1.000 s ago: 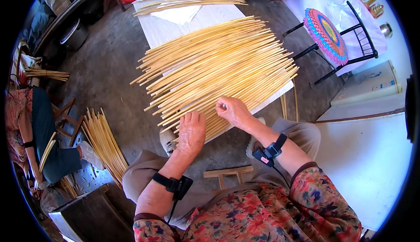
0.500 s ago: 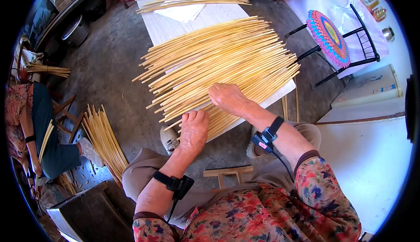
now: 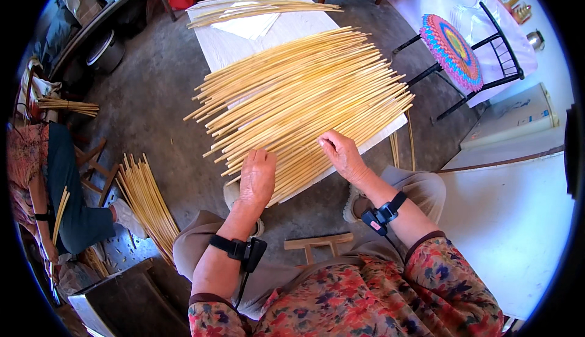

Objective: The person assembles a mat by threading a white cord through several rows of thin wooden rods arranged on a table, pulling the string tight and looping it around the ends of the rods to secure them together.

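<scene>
Long thin yellow sticks (image 3: 292, 102), like peeled canes, lie side by side in a wide layer across a pale board (image 3: 222, 47). My left hand (image 3: 257, 177) rests on the nearer sticks toward their left ends, fingers bent and pressed together, tips hidden. Farther right, my right hand (image 3: 344, 156) is over the near edge of the layer, thumb and forefinger drawn close with the other fingers curled under. Whether a stick is between them cannot be made out.
More sticks (image 3: 268, 13) and a white sheet (image 3: 248, 25) lie at the board's far end. Left of my knee leans a stick bundle (image 3: 146, 200); beyond it sits another person (image 3: 67, 184) holding sticks. A chair (image 3: 451, 53) stands at the right, a dark box (image 3: 137, 294) lower left.
My right hand has drawn back toward me and to the right across the sticks. My left hand has shifted slightly left and away from me. The view has tilted a little.
</scene>
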Tool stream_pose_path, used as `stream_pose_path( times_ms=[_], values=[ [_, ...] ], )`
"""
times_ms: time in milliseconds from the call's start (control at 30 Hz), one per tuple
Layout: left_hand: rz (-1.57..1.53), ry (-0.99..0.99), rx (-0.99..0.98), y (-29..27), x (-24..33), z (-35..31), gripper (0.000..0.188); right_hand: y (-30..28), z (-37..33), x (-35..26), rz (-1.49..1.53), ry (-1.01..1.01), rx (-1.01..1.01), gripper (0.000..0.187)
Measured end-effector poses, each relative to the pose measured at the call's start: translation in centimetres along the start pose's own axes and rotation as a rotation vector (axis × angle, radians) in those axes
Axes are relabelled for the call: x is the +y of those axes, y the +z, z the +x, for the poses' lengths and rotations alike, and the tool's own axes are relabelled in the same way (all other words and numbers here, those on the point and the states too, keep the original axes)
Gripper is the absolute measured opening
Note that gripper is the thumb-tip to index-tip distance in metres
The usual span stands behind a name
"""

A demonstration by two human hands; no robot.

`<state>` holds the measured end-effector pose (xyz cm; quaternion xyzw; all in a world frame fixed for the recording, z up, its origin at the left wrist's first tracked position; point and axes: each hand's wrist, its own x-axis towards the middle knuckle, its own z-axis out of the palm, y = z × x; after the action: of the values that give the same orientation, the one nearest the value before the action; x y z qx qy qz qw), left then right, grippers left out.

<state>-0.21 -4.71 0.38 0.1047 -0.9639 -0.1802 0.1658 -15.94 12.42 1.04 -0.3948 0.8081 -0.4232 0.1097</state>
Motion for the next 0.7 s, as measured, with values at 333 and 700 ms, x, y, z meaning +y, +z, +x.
stream_pose_path(
  times_ms=[333, 700],
  values=[
    [0.18, -0.021, -0.054, 0.6, -0.1, 0.3, 0.005, -0.4, -2.2, -2.6, 0.244, 0.292, -0.25, 0.015],
    [0.291, -0.036, -0.109, 0.7, 0.0, 1.1, 0.007, -0.1, -0.9, -3.2, -0.214, -0.241, 0.06, 0.012]
  ],
)
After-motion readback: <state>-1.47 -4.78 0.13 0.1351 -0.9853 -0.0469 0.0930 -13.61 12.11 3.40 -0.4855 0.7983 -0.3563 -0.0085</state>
